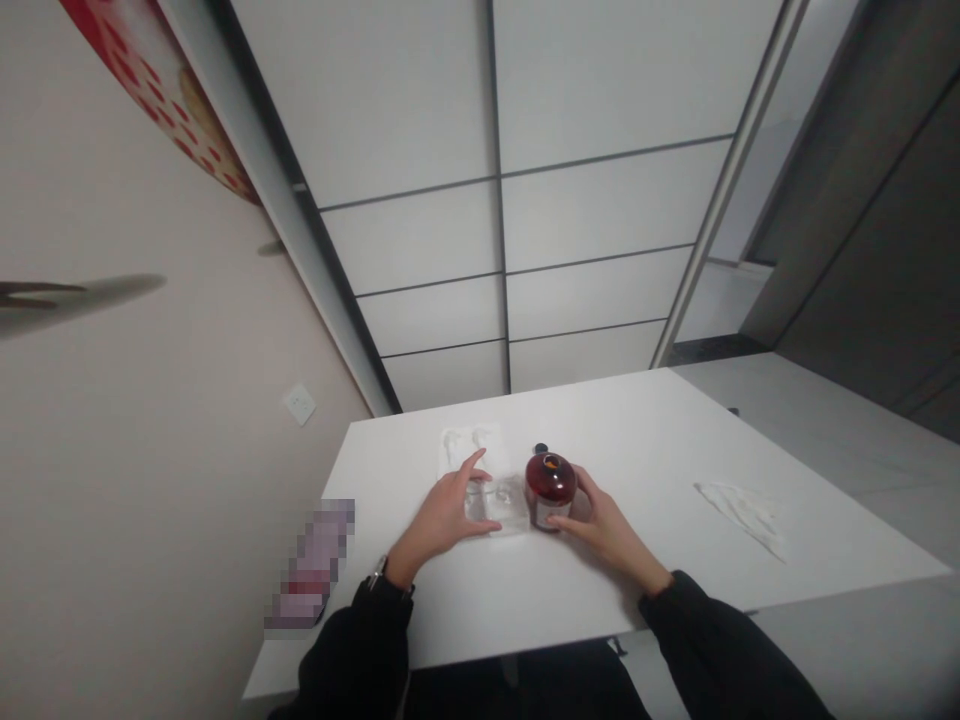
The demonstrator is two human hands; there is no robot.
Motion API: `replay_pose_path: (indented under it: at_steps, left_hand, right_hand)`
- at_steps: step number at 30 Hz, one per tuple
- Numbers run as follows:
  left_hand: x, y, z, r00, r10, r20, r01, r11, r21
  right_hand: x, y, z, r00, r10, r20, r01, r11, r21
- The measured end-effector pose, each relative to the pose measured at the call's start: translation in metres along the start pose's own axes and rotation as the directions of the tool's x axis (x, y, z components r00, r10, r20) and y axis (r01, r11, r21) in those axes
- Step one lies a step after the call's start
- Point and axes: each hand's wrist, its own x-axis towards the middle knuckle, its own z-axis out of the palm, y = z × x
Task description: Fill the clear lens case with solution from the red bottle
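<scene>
My right hand (pixel 600 515) is closed round a dark red, rounded bottle (pixel 550 482). The bottle stands upright with its mouth uncapped and a pale label low on its side. Beside it on the left are clear, boxy plastic containers (pixel 504 505), touching or nearly touching the bottle. My left hand (pixel 442 510) grips them, thumb along the near side and fingers at the back, index finger raised. A small dark cap (pixel 541 449) lies just behind the bottle. Two white pump heads (pixel 480 437), apparently in a clear wrapper, lie behind my left hand.
Everything rests on a white table (pixel 600 420). A crumpled white sheet or cloth (pixel 742 515) lies at the right. Near the left edge is a blurred pinkish object (pixel 311 570). A wall with a socket (pixel 300 403) borders the left, and white panelled doors (pixel 585 210) stand behind.
</scene>
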Motion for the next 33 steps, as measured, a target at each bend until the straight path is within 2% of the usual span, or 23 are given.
replay_pose_path:
  at_steps: [5,9,12,14,16,19,24,26,29,33]
  left_hand:
    - [0.003,-0.005,-0.002,0.996,0.044,-0.076,-0.05,0.996,-0.08]
    - [-0.001,-0.014,-0.011,0.966,0.066,-0.252,-0.113,0.977,-0.179]
    - [-0.001,-0.034,-0.019,0.894,-0.017,-0.449,-0.113,0.958,-0.262]
    - [0.002,-0.051,-0.02,0.821,-0.12,-0.558,-0.08,0.944,-0.32]
    - [0.006,-0.066,-0.018,0.761,-0.228,-0.607,-0.027,0.924,-0.38]
    - [0.009,-0.08,-0.011,0.723,-0.349,-0.596,0.058,0.891,-0.451]
    - [0.008,-0.086,-0.006,0.717,-0.455,-0.529,0.154,0.843,-0.516]
    - [0.007,-0.085,-0.006,0.719,-0.481,-0.502,0.178,0.825,-0.537]
    - [0.007,-0.083,-0.007,0.73,-0.504,-0.462,0.201,0.804,-0.559]
    - [0.007,-0.083,-0.005,0.744,-0.505,-0.438,0.212,0.8,-0.562]
  right_hand:
    - [0.003,0.016,-0.002,0.998,-0.061,0.023,0.061,0.998,-0.007]
    - [0.002,0.033,-0.029,0.991,-0.12,-0.058,0.117,0.992,-0.052]
    - [0.023,0.044,-0.049,0.986,-0.125,-0.11,0.106,0.981,-0.165]
    - [0.046,0.048,-0.052,0.987,-0.147,-0.064,0.129,0.963,-0.235]
    - [0.07,0.052,-0.045,0.984,-0.177,-0.001,0.169,0.943,-0.286]
    - [0.093,0.055,-0.029,0.977,-0.193,0.087,0.211,0.92,-0.329]
    - [0.098,0.054,-0.022,0.973,-0.187,0.137,0.221,0.93,-0.293]
    - [0.094,0.049,-0.027,0.979,-0.186,0.088,0.203,0.948,-0.244]
    - [0.086,0.036,-0.033,0.977,-0.2,-0.07,0.191,0.974,-0.121]
    - [0.069,0.017,-0.029,0.935,-0.219,-0.28,0.246,0.967,0.063]
